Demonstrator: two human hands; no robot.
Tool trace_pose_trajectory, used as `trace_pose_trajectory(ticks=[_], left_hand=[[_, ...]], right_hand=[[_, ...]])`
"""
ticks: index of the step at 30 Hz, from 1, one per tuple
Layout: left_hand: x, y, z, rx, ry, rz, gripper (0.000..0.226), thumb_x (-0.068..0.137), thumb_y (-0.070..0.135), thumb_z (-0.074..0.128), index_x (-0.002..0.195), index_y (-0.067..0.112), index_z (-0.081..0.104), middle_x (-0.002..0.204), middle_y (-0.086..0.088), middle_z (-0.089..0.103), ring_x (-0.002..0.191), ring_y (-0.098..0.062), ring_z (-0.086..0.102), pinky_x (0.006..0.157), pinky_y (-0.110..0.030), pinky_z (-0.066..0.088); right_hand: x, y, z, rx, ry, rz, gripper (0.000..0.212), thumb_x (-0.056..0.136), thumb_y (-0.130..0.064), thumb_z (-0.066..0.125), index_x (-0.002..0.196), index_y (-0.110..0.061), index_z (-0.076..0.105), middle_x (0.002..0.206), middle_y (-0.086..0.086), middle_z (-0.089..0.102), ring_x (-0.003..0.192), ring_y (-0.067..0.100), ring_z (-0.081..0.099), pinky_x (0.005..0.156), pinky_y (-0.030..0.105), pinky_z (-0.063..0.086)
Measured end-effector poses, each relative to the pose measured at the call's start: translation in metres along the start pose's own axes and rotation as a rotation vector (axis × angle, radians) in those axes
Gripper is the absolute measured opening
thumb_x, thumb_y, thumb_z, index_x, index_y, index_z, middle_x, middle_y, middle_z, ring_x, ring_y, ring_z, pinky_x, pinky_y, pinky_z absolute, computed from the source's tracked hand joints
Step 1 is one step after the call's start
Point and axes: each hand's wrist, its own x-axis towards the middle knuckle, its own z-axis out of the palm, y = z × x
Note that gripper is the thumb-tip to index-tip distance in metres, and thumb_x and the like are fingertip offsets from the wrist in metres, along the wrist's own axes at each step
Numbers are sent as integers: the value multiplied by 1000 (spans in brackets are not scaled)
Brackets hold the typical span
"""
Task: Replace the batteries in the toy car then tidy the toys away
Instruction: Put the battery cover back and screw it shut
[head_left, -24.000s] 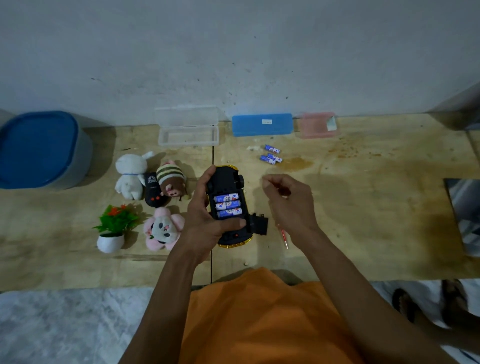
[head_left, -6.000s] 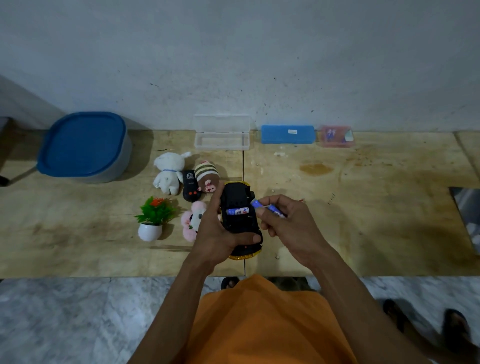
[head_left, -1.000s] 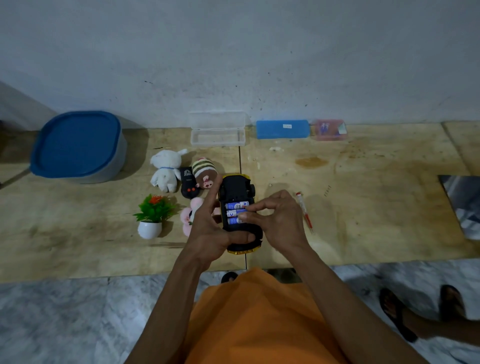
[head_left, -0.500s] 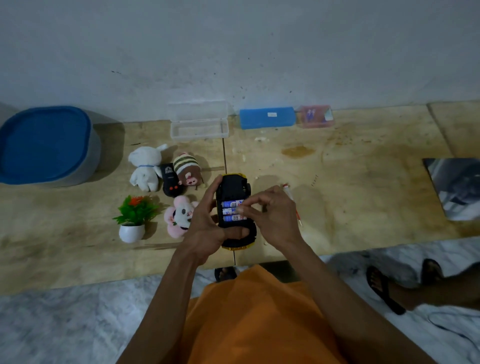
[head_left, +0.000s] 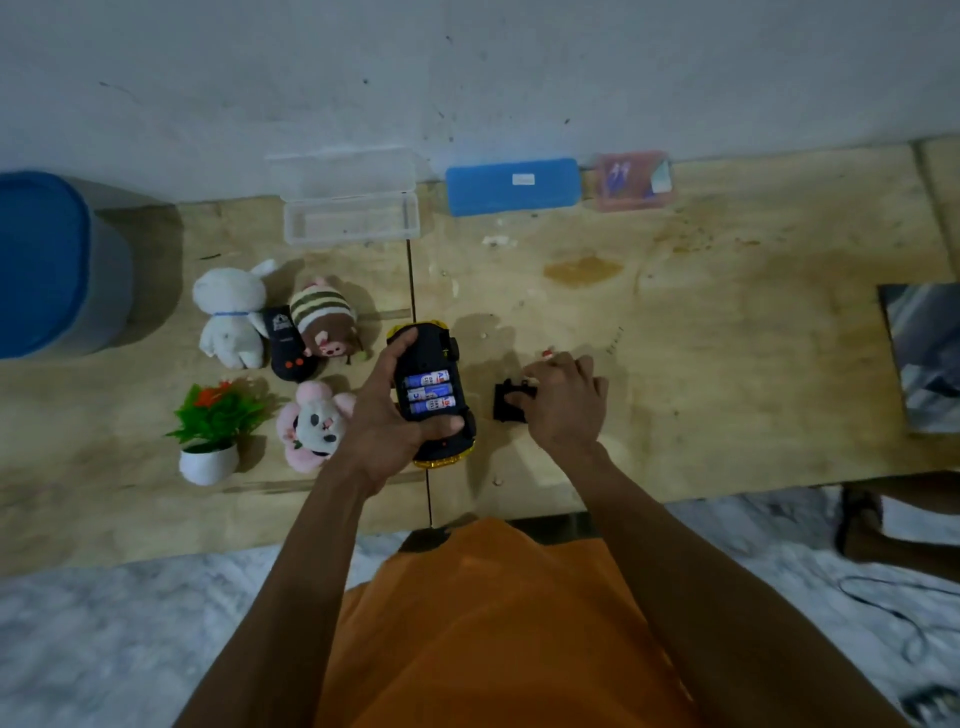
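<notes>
**Toy car lying belly-up with its battery bay uncovered**

The toy car (head_left: 431, 395), black plastic underneath with a yellow body showing at both ends, is lying upside down near the front edge of the wooden table (head_left: 727, 364), its long axis running from the person toward the wall. The left hand (head_left: 387, 421) is gripping it, fingers along the left side and thumb curling across the near end. Three blue-labelled cylindrical batteries (head_left: 430, 391) are sitting crosswise in the open bay. Just right of the car, the right hand (head_left: 563, 400) is pinching a small black plastic battery cover (head_left: 509, 402) resting on the table; its fingers are hiding part of the cover and most of a red-tipped tool (head_left: 546, 354).

Left of the car, a soft pink plush (head_left: 314, 426), a striped pig plush (head_left: 324, 325), a white rabbit plush (head_left: 231, 317), a black remote (head_left: 287, 345) and a potted plastic plant (head_left: 213, 431) are clustering together. Along the wall, a clear box (head_left: 350, 210) is standing open beside a blue case (head_left: 511, 186) and a blurry pink case (head_left: 631, 179). A blue-lidded tub (head_left: 47, 265) is being cut off at the left edge.
</notes>
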Motion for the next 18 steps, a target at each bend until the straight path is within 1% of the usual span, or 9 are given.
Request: trace_pose_trajectory(ticks=[3, 6, 9, 11, 14, 18], left_hand=[[6, 0, 2, -2, 25, -21, 99, 70, -10, 83, 143, 40, 40, 140, 11, 47, 103, -1, 67, 77, -26, 60], [10, 0, 4, -2, 42, -35, 99, 69, -9, 84, 141, 44, 41, 140, 13, 47, 107, -6, 67, 80, -31, 61], [14, 0, 7, -20, 51, -56, 100, 68, -6, 86, 144, 41, 42, 142, 10, 48, 113, -16, 66, 85, -39, 61], [15, 1, 9, -30, 54, -64, 102, 66, -4, 87, 146, 40, 42, 143, 7, 48, 115, -19, 65, 86, -42, 61], [15, 3, 11, -45, 47, -62, 102, 66, -3, 87, 147, 39, 41, 145, 6, 47, 116, -19, 65, 86, -42, 61], [9, 5, 8, -55, 49, -39, 101, 69, -9, 84, 149, 33, 39, 145, 4, 47, 115, -18, 65, 83, -35, 62]], right_hand=[[2, 3, 7, -42, -23, 3, 34, 85, -50, 68, 110, -27, 72, 130, -2, 56, 120, 27, 39, 91, 39, 30], [6, 4, 9, -22, -42, 23, 34, 85, -50, 68, 110, -27, 72, 129, -3, 56, 120, 27, 39, 92, 40, 30], [10, 4, 9, -5, -86, 32, 37, 85, -50, 69, 112, -24, 71, 126, -1, 57, 120, 27, 40, 92, 40, 31], [12, 2, 9, 10, -96, 47, 36, 85, -49, 69, 111, -24, 71, 123, -1, 58, 119, 26, 40, 92, 39, 32], [9, 4, 8, 70, -82, 80, 22, 90, -41, 65, 103, -25, 73, 113, -1, 65, 116, 25, 43, 88, 37, 31], [1, 5, 9, 227, -79, 97, 7, 93, -25, 61, 92, -27, 68, 97, -1, 70, 106, 23, 53, 82, 35, 28]])
